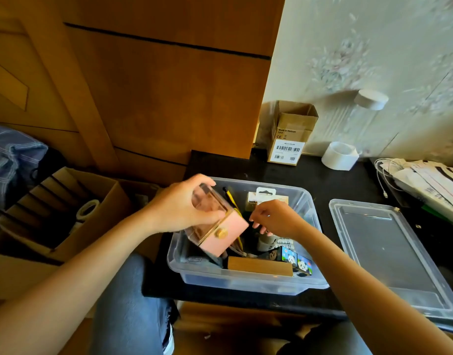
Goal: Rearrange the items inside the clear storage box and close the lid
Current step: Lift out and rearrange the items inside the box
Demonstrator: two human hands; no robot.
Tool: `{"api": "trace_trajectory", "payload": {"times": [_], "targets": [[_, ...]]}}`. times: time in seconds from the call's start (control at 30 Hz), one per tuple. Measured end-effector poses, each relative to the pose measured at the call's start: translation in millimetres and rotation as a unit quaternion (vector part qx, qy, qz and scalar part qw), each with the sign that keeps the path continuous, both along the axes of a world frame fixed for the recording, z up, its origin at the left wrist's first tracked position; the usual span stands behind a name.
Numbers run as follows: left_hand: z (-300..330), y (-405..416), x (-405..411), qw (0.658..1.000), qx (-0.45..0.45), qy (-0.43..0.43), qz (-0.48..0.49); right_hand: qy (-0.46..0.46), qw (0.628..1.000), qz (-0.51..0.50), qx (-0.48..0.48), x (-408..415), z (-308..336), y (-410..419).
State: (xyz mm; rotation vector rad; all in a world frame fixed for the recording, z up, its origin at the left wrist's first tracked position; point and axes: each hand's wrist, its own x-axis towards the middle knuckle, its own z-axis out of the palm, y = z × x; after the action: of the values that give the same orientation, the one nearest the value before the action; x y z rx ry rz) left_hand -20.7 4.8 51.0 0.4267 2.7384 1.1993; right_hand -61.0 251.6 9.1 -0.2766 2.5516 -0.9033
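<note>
Much of what lies in the clear storage box (246, 278) is hard to make out: the middle is dark, and both hands cover part of it. The box stands at the front edge of the black worktop (322, 180), with its lid (389, 254) off and lying flat just beside it on the right; the lid's front corner runs past the worktop's edge. The left hand (179, 208) reaches in from the left, fingers curled over the top of a small pink case (220, 231) with a clear cover and a gold knob, gripping it tilted over the box's left side. The right hand (274, 216) hovers over the middle of the box, fingers loosely bent downward and holding nothing that can be seen. Under it a white roll is only partly visible. Along the front wall of the box lie a wooden block (258, 265) and a panda-printed carton (297, 260). At the back wall stand a yellow pencil (230, 198) and a retail pack (265, 198) whose lettering is cut off by the right hand.
</note>
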Motion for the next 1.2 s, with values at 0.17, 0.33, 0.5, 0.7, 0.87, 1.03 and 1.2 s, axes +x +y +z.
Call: {"api": "trace_trajectory", "payload": {"times": [0.17,0.33,0.5,0.7,0.87,1.03,1.2], "targets": [[6,6,-23,0.993,0.049,0.071,0.083,0.031,0.999,0.013,0.017,-2,1,11],[8,9,-45,0.995,-0.043,0.067,0.065,0.026,0.999,0.038,0.001,0,4,14],[-5,12,-49,0.996,-0.078,0.036,0.035,0.023,0.997,0.067,-0.008,1,4,9],[-13,13,-56,0.997,-0.062,0.024,0.036,0.043,0.995,0.085,0.022,-3,9,18],[-16,12,-64,0.995,0.062,-0.025,0.074,0.062,0.993,0.095,0.009,-1,10,10],[-17,11,-68,0.979,0.144,-0.032,0.138,0.071,0.987,0.144,0.025,4,7,-17],[-7,-11,-66,0.932,0.285,-0.072,0.214,0.157,0.984,-0.022,0.081,-11,6,-21]]}}
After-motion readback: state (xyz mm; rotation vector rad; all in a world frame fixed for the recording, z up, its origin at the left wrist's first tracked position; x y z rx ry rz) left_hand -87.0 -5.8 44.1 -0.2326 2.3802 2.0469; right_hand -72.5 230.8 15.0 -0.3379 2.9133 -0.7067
